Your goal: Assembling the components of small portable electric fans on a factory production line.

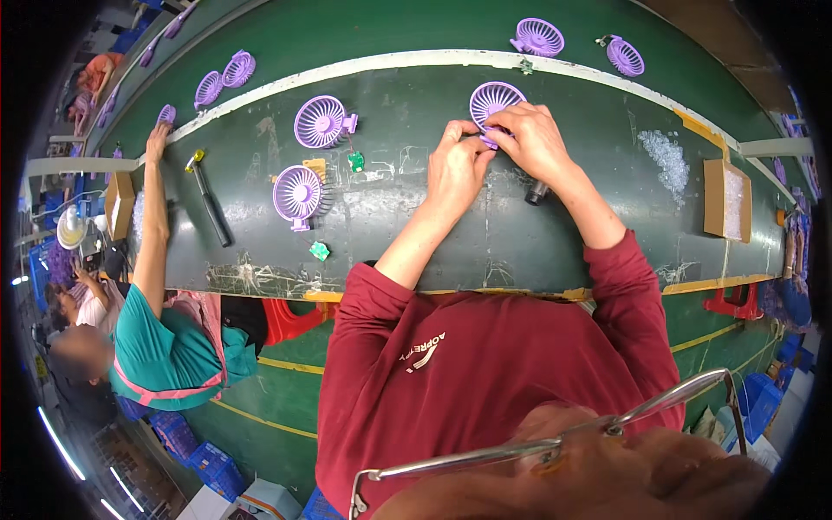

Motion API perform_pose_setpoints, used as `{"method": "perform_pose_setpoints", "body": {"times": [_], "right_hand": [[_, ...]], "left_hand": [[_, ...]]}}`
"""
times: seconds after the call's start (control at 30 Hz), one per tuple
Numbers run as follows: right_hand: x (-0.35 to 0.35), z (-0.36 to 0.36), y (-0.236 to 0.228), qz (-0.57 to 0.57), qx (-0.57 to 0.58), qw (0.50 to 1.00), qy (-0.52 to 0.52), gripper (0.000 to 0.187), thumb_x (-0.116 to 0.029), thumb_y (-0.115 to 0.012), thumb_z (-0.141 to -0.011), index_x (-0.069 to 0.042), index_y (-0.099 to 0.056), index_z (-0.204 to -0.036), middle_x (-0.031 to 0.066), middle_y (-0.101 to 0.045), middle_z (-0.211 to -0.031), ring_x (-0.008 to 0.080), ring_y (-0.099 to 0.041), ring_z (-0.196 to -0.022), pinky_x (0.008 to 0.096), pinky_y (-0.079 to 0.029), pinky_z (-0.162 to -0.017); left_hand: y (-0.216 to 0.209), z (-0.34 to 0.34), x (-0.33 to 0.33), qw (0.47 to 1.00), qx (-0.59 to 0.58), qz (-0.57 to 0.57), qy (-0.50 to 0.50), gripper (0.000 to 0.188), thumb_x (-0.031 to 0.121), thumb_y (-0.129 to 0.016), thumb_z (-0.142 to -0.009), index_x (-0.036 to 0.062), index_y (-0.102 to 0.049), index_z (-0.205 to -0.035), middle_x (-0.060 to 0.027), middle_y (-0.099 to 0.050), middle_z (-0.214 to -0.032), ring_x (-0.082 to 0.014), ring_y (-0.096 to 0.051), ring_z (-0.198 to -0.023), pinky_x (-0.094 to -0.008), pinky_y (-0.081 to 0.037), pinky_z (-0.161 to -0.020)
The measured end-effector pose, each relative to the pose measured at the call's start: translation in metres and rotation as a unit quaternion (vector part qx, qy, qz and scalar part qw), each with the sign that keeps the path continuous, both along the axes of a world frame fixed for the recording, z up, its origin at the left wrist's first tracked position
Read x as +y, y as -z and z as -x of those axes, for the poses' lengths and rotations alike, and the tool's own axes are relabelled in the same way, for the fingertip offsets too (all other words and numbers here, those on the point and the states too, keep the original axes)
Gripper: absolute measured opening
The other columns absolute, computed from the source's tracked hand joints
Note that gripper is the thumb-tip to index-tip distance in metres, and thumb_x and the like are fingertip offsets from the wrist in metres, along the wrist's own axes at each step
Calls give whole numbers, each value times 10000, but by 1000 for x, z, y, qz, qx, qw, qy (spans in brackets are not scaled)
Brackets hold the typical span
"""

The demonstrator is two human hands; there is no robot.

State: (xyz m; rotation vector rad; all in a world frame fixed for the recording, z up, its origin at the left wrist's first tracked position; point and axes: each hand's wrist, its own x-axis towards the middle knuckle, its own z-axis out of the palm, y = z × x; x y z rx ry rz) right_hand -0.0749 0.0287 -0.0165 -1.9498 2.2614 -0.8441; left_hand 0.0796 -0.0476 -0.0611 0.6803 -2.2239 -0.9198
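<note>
Holding, in a narrow pinch by the left hand (459, 167) and right hand (535, 141): one purple fan (495, 100), gripped at its base over the desk (399, 238), work apparently partway. Lying to its left: two other fans (321, 122), free of both hands, plus two small green boards (320, 251), probably left to do; whether any fan is finished cannot be told.

At the frame's upper centre, my hands (533, 140) hold a fan (495, 101) over the counter (381, 247). Two more fans (319, 121) lie to the left, one below the other, a hammer (212, 210) farther left; at right, loose pieces (666, 165) lie near a carton (713, 199).
</note>
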Motion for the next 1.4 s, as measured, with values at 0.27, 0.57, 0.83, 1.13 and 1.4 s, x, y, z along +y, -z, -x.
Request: {"method": "perform_pose_setpoints", "body": {"times": [0.27, 0.57, 0.83, 1.13, 1.4], "right_hand": [[-18, 11, 10, -25, -73, 997, 11, 150, -182, -691, -848, -49, -754, -879, 156, -706, -759, 325, -697, -706, 429, -529, -688], [-16, 13, 16, -1, -56, 998, -13, 161, -195, -692, -849, -50, -756, -875, 123, -708, -729, 299, -688, -711, 431, -474, -751], [-9, 14, 17, 29, -50, 997, -47, 136, -176, -682, -861, -56, -743, -884, 92, -713, -768, 271, -679, -792, 418, -457, -814], [19, 21, 22, 74, -13, 988, -136, 246, -118, -732, -828, -34, -707, -1058, 111, -711, -997, 307, -651, -982, 433, -455, -953], [26, -1, 34, 80, 61, 994, -50, 346, -152, -773, -782, -68, -712, -1113, 78, -714, -1050, 269, -633, -1057, 461, -403, -1046]], "left_hand": [[4, -7, -5, 992, 7, -124, -4, 79, 53, -756, -827, -9, -754, -876, -134, -634, -1170, -122, -665, -637, -278, -531, -631], [-6, -3, 12, 994, 29, -103, -14, 60, 51, -750, -832, 12, -760, -877, -154, -575, -1252, -113, -669, -626, -274, -541, -626], [3, -7, 19, 997, -9, -66, -25, 126, 43, -760, -817, 27, -774, -941, -159, -568, -1282, -167, -692, -657, -299, -558, -657], [12, -7, 21, 999, 4, -39, -33, 182, 30, -763, -816, 41, -786, -996, -181, -546, -1365, -204, -736, -774, -307, -577, -697], [9, -7, 19, 998, -10, -37, -40, 173, 25, -753, -820, 29, -787, -990, -231, -523, -1416, -262, -728, -961, -326, -583, -745]]}}
